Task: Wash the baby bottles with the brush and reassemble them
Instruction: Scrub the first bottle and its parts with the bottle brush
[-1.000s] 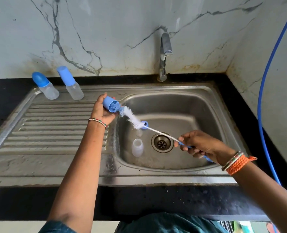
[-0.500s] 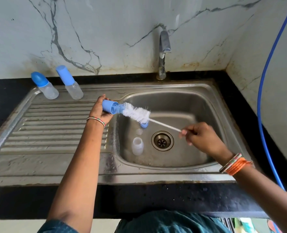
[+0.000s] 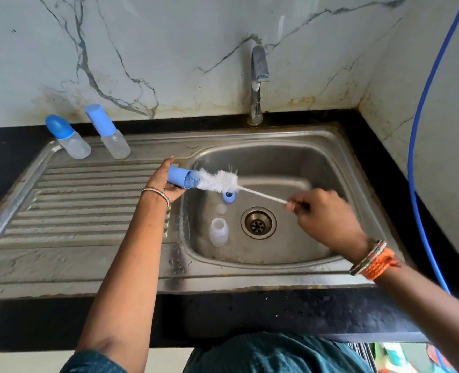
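Scrubbing the blue cylindrical plastic cap, gripped by the left hand at the steel sink's edge; the right hand pinches the white bristled bottle brush, best twisted fully inside.

Cap: blue. Brush bristles: white. Sink: grey steel, ribbed drainboard. Wall: white, grey-veined marble. Bench: black.

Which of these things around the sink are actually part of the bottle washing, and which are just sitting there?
Part of the job:
- blue plastic cap, held by left hand
- white bristle bottle brush, held by right hand
- clear uncapped bottle body, blue ring and clear teat in the steel sink basin
- two capped bottles on the drainboard

Just there:
- chrome tap
- blue hose
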